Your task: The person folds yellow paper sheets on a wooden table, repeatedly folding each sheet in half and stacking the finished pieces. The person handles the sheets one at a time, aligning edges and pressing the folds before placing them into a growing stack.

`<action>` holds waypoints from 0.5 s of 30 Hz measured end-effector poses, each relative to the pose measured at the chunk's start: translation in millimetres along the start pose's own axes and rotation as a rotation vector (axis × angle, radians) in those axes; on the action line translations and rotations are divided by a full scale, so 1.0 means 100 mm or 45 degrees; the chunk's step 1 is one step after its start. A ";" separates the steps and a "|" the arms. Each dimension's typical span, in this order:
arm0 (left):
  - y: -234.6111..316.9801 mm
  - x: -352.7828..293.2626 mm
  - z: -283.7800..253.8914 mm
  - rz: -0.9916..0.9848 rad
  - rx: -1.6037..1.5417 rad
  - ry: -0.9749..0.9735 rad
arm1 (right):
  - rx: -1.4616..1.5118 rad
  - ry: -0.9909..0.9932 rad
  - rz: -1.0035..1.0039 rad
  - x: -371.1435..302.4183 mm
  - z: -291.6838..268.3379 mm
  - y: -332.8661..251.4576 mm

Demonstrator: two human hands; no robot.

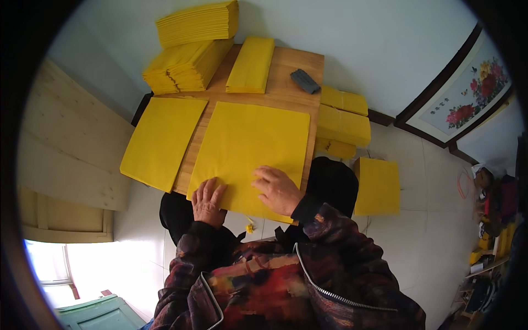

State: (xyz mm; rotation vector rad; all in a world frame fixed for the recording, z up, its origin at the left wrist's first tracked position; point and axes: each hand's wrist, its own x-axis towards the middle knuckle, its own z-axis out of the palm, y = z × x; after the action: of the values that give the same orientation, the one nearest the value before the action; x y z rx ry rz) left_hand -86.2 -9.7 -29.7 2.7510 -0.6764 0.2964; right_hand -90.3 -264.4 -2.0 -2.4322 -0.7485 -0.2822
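A large square yellow sheet [250,137], paper-like or cloth-like, lies flat on the wooden table in front of me. My left hand [209,202] rests near its front left corner, fingers laid out on the surface. Farther right, my right hand [276,190] is on the sheet's front part with the fingers slightly bent and apart; nothing shows in its grasp. Left of the sheet is a flat pile of yellow pieces [162,140]. Whether the large sheet is one layer or several, I cannot tell.
Folded yellow bundles [187,63] stand stacked at the table's far left, beside a narrow yellow stack [251,65]. A dark grey folded item [305,81] lies at the far right of the wooden table [300,59]. More yellow bundles [344,124] and a yellow-topped box [378,187] stand beyond its right side.
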 end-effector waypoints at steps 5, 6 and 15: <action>0.01 -0.03 0.01 -0.040 -0.007 -0.004 | -0.047 -0.263 0.137 0.01 0.01 0.48; 0.02 -0.03 0.01 -0.036 -0.002 -0.005 | -0.071 -0.184 0.150 0.00 -0.05 0.63; -0.01 -0.01 -0.08 -0.005 -0.037 -0.079 | -0.126 0.151 0.388 0.24 -0.37 1.20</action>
State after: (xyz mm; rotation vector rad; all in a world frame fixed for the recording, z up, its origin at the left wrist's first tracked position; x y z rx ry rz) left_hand -87.7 -5.8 -23.2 2.7437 -0.6857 0.1995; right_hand -3.3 -356.5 -19.4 -2.5526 -0.3127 -0.3452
